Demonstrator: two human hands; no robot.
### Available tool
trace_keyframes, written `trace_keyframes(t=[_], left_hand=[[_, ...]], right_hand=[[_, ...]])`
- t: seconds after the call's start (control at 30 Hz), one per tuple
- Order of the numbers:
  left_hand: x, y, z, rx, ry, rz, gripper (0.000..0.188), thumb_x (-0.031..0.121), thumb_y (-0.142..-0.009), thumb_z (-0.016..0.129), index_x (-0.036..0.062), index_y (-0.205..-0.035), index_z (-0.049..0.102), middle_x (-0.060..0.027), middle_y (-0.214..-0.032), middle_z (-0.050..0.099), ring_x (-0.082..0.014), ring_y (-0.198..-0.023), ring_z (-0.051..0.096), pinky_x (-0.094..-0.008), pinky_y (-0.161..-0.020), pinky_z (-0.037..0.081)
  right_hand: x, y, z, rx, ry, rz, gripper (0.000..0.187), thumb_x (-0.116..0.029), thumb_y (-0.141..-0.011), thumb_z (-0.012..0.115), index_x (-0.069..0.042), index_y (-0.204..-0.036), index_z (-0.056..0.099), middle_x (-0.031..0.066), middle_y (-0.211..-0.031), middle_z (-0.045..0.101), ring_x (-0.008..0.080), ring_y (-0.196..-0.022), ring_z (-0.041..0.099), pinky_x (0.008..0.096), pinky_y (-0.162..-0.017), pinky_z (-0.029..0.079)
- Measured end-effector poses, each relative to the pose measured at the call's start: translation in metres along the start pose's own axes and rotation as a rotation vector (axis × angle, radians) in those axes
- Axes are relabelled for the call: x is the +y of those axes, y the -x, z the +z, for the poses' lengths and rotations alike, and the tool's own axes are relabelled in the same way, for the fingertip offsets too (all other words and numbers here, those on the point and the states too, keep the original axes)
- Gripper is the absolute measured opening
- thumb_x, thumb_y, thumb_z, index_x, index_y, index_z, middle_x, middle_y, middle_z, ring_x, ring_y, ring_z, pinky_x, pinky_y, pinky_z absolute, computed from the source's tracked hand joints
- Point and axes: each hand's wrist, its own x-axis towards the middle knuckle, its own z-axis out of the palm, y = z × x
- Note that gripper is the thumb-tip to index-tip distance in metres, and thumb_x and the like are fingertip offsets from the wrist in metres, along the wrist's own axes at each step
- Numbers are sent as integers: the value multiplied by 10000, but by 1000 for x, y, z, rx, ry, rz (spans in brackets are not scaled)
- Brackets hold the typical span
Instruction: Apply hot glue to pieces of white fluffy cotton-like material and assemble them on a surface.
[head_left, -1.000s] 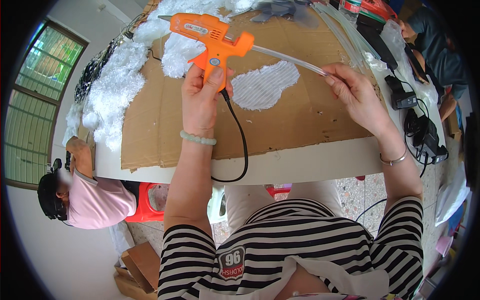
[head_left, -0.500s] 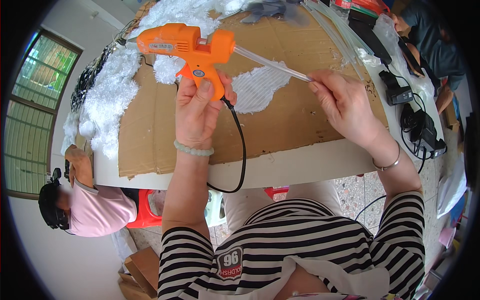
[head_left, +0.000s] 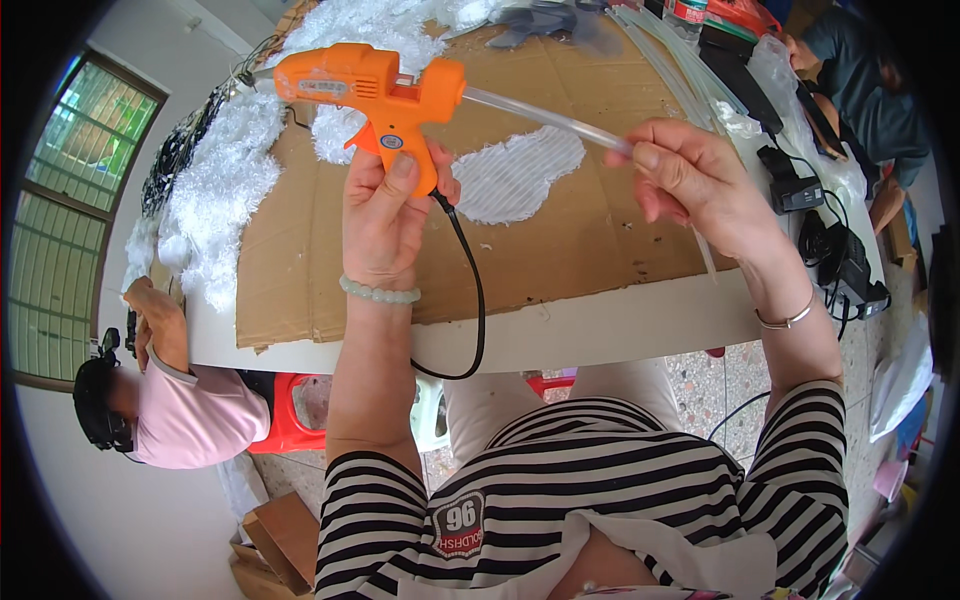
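While left fingers (head_left: 398,178) close around orange glue gun (head_left: 388,103), right fingers (head_left: 668,166) pinch clear stick (head_left: 540,117), pale strip (head_left: 706,256) newly visible below

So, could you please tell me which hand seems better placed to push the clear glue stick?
Probably the right hand: it holds the clear glue stick near the end away from the orange hot-glue gun, while the left hand is occupied gripping that gun.

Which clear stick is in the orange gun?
The stick running from the orange gun to the right hand; the other sticks don't touch the gun.
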Motion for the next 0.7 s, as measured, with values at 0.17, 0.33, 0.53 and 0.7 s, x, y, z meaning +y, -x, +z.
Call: trace_keyframes(t=[0.17, 0.33, 0.53, 0.7], left_hand=[[-8, 1, 9, 39, 24, -49, 250, 150, -932, 614, 26, -1146, 574, -142, -978, 641, -224, -767, 605, -371, -663, 512], [-7, 1, 10, 50, 25, -8, 252, 149, -930, 617, 24, -1145, 574, -143, -980, 642, -230, -778, 612, -385, -679, 519], [-3, 2, 7, 18, 56, 41, 254, 157, -925, 628, 22, -1134, 579, -136, -986, 643, -229, -781, 612, -389, -696, 520], [0, 2, 9, -25, -52, 9, 295, 187, -905, 665, 26, -1138, 586, -115, -967, 656, -196, -757, 612, -343, -692, 515]], right_hand=[[-2, -11, 8, 106, 564, -457, 149, -149, -918, 617, -36, -1002, 664, 59, -688, 583, 189, -585, 574, 295, -557, 464], [-8, -33, 10, 341, 1084, -914, 129, -119, -872, 644, -23, -954, 672, 117, -768, 644, 319, -636, 593, 362, -549, 474], [-7, -40, 31, 186, 648, -585, 126, -141, -894, 629, -30, -931, 677, 94, -660, 598, 207, -588, 590, 315, -533, 448], [-25, -39, 28, -118, 195, -53, 210, -199, -958, 559, -23, -953, 673, -11, -624, 536, 75, -576, 487, 237, -521, 375]])
